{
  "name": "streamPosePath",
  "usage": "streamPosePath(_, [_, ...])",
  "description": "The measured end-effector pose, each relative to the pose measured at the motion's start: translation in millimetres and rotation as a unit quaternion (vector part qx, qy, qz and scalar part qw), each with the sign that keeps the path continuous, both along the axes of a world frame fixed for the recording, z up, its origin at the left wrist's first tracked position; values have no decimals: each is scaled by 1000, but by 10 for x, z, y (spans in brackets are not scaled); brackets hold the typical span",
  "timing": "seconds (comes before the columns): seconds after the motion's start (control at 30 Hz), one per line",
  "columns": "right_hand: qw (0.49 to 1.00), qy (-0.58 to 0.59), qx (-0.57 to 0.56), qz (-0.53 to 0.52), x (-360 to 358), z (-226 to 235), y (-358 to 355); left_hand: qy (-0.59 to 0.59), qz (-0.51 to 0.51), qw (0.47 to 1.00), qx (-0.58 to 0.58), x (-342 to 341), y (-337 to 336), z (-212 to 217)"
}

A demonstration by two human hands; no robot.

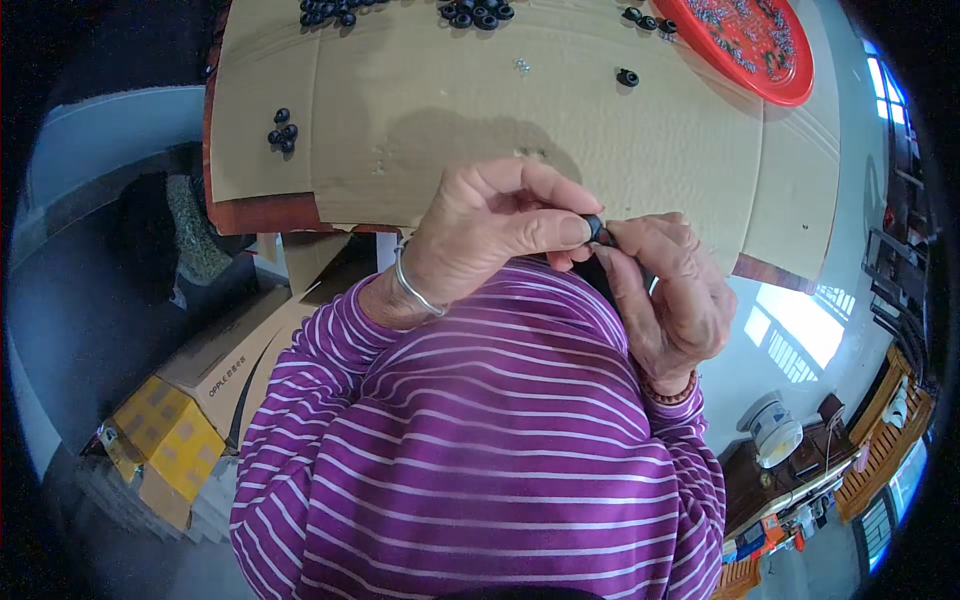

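Note:
A small black round part point(594, 226) is pinched between the thumb and forefinger of my left hand point(500, 220). My right hand point(675, 285) meets it from the right, thumb and forefinger pressed together at the part's lower end. Whatever the right fingertips hold there is too small and covered to name. Both hands are just over the near edge of a cardboard-covered table point(400, 120). One similar black part point(627, 77) lies beyond my hands, and a few tiny shiny pieces point(522, 66) lie to its left.
At the far edge are black-part piles point(476, 14), and a small cluster point(283, 132) sits at the left. A red tray point(800, 85) of small metal pieces stands far right. Cardboard boxes point(225, 350) are on the floor left; a wooden table point(745, 490) with a white bucket point(775, 435) is right.

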State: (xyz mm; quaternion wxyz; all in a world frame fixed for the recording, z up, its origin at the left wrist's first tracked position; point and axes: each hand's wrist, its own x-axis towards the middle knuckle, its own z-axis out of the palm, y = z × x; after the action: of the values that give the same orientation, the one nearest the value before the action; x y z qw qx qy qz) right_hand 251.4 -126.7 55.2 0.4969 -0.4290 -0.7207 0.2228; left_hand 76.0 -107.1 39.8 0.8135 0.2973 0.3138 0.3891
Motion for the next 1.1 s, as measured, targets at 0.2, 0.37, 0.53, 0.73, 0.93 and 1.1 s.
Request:
streamPosePath(0.2, [999,-3,-13,36,14,-8,10,15,-1,999,35,-26,31,29])
streamPosePath(0.37, [998,-46,16,38,14,-8,22,20,-10,999,35,-48,32,0])
streamPosePath(0.53, [995,-78,51,37,9,-17,54,13,-16,999,48,-61,49,-35])
streamPosePath(0.73, [988,-20,-76,136,166,-19,156,18,-38,999,9,-84,46,-33])
streamPosePath(0.93, [917,109,-240,300,186,71,381,45,-113,992,-36,-123,175,164])
streamPosePath(1.1, [894,77,-184,401,78,189,321,-1,-186,978,-97,-242,44,337])
